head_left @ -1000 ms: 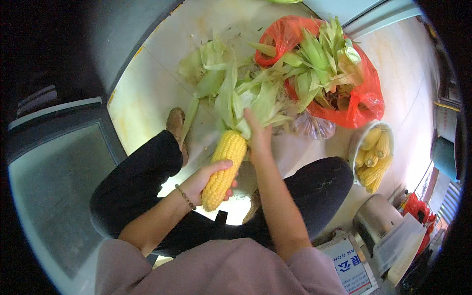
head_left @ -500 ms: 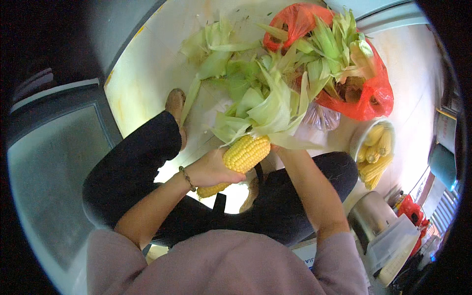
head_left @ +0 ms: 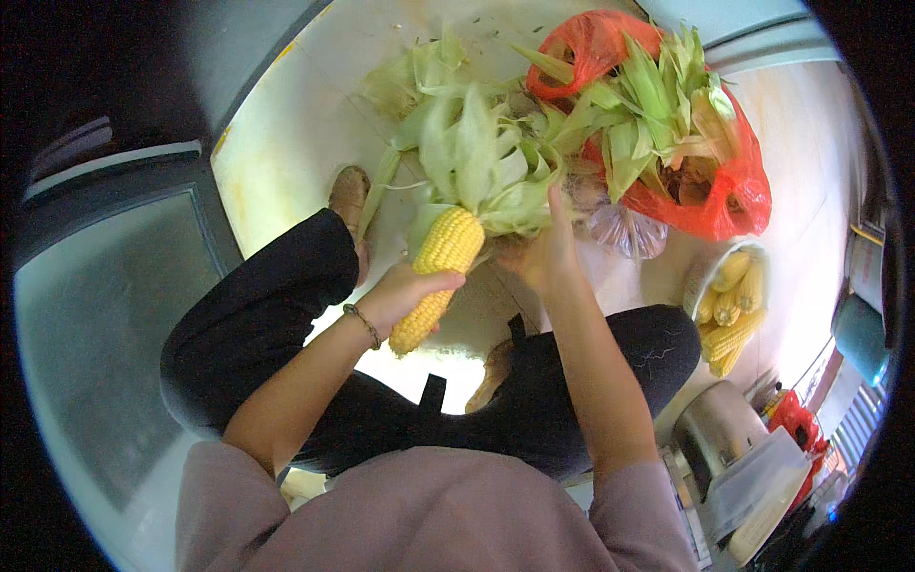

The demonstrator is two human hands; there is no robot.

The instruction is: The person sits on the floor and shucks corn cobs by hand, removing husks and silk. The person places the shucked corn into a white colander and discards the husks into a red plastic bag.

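Note:
My left hand point(head_left: 396, 296) is wrapped round the middle of a yellow corn cob point(head_left: 450, 240), its bare kernels showing above and below the grip. The cob tilts, with its upper end against pale green husk leaves point(head_left: 467, 157); whether any are still joined to it I cannot tell. Right of the cob and apart from it is my right hand point(head_left: 538, 255), with one digit stretched upward and the others partly hidden and a little blurred. I see nothing held in it.
More husks lie on the pale floor ahead. A red plastic bag point(head_left: 748, 195) spills husks at the far right, near a clear plastic bag point(head_left: 629, 232). A container point(head_left: 701, 272) of peeled cobs stands by my right knee. A metal pot point(head_left: 720, 429) is behind it.
The cob has turned more upright and shifted left in my left hand. My right hand has come away from beside the cob's upper end, its fingers now spread. The leaves have swung up and left.

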